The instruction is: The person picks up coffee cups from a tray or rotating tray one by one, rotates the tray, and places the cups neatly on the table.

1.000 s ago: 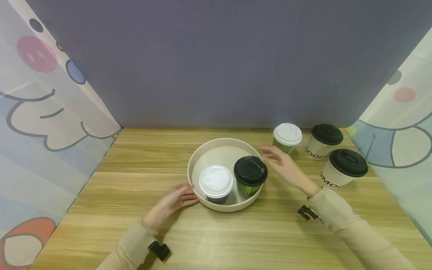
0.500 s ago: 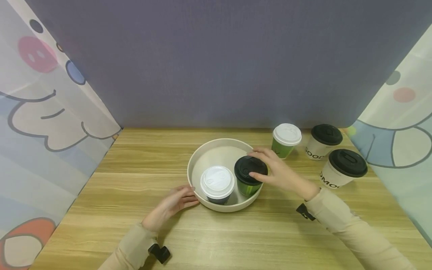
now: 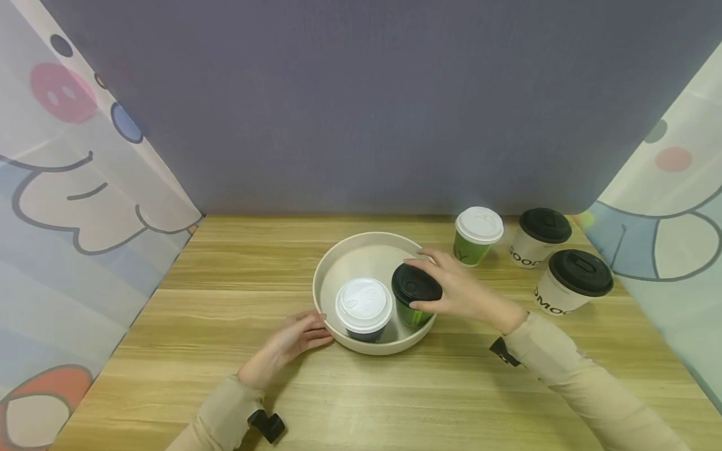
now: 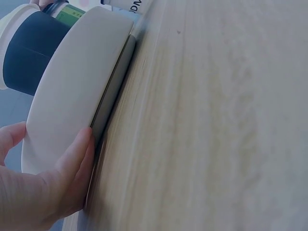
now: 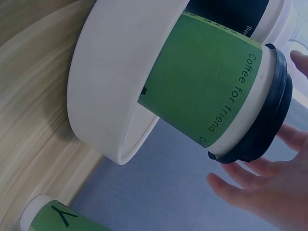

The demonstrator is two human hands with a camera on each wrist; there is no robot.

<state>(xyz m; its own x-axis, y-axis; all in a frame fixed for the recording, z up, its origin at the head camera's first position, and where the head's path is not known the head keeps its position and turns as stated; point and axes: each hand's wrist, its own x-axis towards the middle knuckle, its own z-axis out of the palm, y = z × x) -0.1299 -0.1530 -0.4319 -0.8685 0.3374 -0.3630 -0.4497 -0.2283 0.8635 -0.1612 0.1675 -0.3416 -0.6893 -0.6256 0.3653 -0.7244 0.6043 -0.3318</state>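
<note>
A person's right hand (image 3: 454, 293), fingers spread wide, arches about the lid of a green cup (image 3: 410, 313) inside a round tray (image 3: 351, 258) at centre frame; the left hand (image 3: 289, 341) grips the tray's lower-left edge. An even hold below the lid (whether fingertips touch is hard to tell) should serve best, sparing the white-lidded cup (image 3: 363, 304) just beside it.

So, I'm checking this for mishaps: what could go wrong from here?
The right grip is up around the black lid of a green cup, so lifting might pop the lid off. The white-lidded cup close beside it in the tray could get knocked. The left grip is at the tray's edge; a push there might shift both cups.
</note>
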